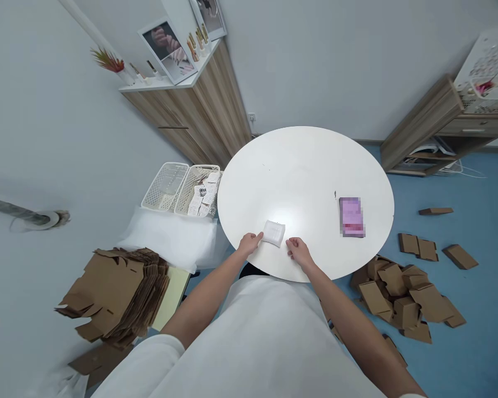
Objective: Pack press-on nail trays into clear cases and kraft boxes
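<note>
A small white packet (273,232), which looks wrapped in foam sheet, lies near the front edge of the round white table (302,160). My left hand (250,244) is at its left edge, thumb against the wrapping and fingers closed on that side. To the right of the packet, a short gap away, my right hand (300,251) hovers over the tabletop. Its fingers are loosely bent and apart, with nothing visible between them. Farther right on the table lies a purple pack (352,217), its face blurred out.
Left of the table are two white baskets (165,187), one holding printed slips (203,193), white foam sheets (170,235) and stacked flat cardboard (116,287). Folded brown boxes (398,293) are piled on the blue floor at right. Wooden cabinets (191,110) stand behind.
</note>
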### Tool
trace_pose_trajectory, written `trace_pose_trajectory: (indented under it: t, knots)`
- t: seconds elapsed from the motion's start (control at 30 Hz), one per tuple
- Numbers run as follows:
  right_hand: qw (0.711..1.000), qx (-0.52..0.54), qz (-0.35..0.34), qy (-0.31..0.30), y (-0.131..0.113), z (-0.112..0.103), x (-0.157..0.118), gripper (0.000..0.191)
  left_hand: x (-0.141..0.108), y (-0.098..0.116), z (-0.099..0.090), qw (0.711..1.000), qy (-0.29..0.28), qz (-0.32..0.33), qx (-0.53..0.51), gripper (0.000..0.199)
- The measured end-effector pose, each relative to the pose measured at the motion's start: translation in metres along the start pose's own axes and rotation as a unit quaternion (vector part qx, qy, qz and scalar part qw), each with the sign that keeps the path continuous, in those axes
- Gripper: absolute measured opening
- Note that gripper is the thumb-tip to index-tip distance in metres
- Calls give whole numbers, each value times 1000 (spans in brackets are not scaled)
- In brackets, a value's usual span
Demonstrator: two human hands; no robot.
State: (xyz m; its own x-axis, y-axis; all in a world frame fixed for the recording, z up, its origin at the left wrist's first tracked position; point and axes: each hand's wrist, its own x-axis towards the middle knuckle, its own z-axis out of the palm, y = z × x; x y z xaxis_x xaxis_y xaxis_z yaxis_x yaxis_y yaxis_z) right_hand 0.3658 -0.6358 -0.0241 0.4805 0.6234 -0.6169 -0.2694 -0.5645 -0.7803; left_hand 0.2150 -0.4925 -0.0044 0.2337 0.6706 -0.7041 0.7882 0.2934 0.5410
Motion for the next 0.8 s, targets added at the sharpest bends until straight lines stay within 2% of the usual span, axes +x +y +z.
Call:
trace_pose_trajectory:
  t: [0.2, 0.4, 0.5, 0.63, 0.8]
  knots:
    - [999, 6, 38, 21, -7, 15, 11, 38, 12, 16, 5, 999, -7, -37, -36, 52]
    - [998, -8, 21, 59, -10, 29, 20, 27, 26, 14, 12, 999, -31, 11, -10, 41]
    - [997, -24, 12, 70, -13, 36, 23, 24, 29, 9, 9, 998, -42, 47, 6, 36]
    - [997, -43, 0, 70, -25, 56, 30, 27, 37, 6, -11, 994, -22, 109, 22, 39]
    - [997, -47, -19, 61, -55, 102, 53, 32, 61, 7, -55, 986, 16, 163, 34, 28]
